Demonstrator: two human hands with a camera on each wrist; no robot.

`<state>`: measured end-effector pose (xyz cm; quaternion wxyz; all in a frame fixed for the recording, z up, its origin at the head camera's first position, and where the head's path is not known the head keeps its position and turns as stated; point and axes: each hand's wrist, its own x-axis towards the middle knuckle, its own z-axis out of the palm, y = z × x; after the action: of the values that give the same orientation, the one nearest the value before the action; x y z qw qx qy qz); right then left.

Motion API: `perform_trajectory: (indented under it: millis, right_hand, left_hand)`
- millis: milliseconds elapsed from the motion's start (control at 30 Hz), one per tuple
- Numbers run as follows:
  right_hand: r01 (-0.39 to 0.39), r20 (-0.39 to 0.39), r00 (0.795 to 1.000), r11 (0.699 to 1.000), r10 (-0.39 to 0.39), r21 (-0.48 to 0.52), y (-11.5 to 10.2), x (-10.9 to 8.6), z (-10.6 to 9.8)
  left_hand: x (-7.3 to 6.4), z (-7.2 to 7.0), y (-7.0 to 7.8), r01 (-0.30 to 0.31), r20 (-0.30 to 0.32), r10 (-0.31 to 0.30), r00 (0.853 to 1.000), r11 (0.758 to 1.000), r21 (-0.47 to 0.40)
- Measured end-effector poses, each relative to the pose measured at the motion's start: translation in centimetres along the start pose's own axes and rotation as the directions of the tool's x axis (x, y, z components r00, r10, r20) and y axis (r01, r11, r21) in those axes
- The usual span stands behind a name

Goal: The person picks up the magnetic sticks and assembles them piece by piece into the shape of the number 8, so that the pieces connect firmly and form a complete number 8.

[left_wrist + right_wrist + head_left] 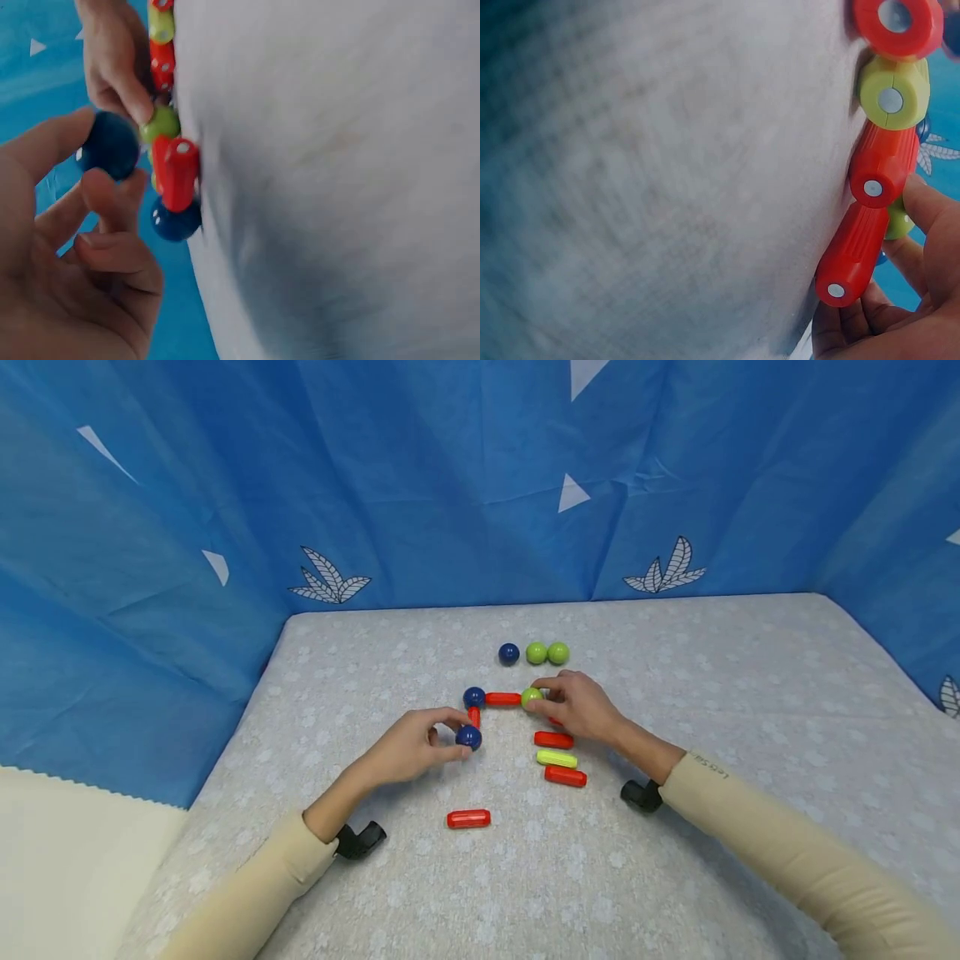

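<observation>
My left hand (408, 747) pinches a dark blue ball (468, 737) between thumb and fingers, near the front end of a red rod (474, 717). That rod runs up to another blue ball (474, 697) at the corner of an L shape. From this corner a second red rod (503, 699) reaches right to a green ball (532, 697), which my right hand (583, 703) pinches. Another red rod (556, 722) lies partly hidden under the right hand. In the right wrist view, a red rod (855, 255) has a silver disc in its end.
Behind the L shape sit a loose blue ball (508, 653) and two green balls (536, 652). Right of centre lie a red rod (553, 740), a yellow-green rod (557, 759) and a further red rod (566, 776). One red rod (468, 819) lies nearer the front.
</observation>
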<state>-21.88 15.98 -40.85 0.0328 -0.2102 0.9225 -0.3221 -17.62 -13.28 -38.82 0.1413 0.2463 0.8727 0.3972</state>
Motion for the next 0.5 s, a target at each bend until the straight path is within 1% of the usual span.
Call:
perform_trajectory:
  millis: [67, 133, 300, 400, 500]
  right_hand:
    - [-0.003, -0.001, 1.0, 1.0, 0.003, -0.004, -0.03, 0.04, -0.01]
    - [-0.004, -0.001, 1.0, 1.0, 0.004, -0.008, -0.04, 0.06, -0.05]
    - [-0.006, -0.001, 1.0, 1.0, 0.006, -0.014, -0.04, 0.04, -0.11]
    - [-0.006, -0.002, 1.0, 1.0, 0.006, -0.014, -0.05, 0.03, -0.05]
    - [0.001, -0.005, 1.0, 1.0, -0.001, -0.014, -0.1, 0.03, 0.02]
  left_hand:
    - [-0.43, 0.36, -0.14, -0.01, 0.052, 0.01, 0.999, 1.0, 0.018]
    - [-0.67, 0.66, -0.35, -0.023, 0.083, 0.02, 0.996, 0.999, 0.029]
    - [-0.51, 0.97, -0.77, -0.052, 0.102, 0.046, 0.994, 0.997, 0.058]
    - [-0.22, 0.91, -0.83, -0.056, 0.112, 0.047, 0.993, 0.996, 0.073]
    - [0.1, 0.76, -0.77, -0.058, 0.138, 0.046, 0.989, 0.995, 0.087]
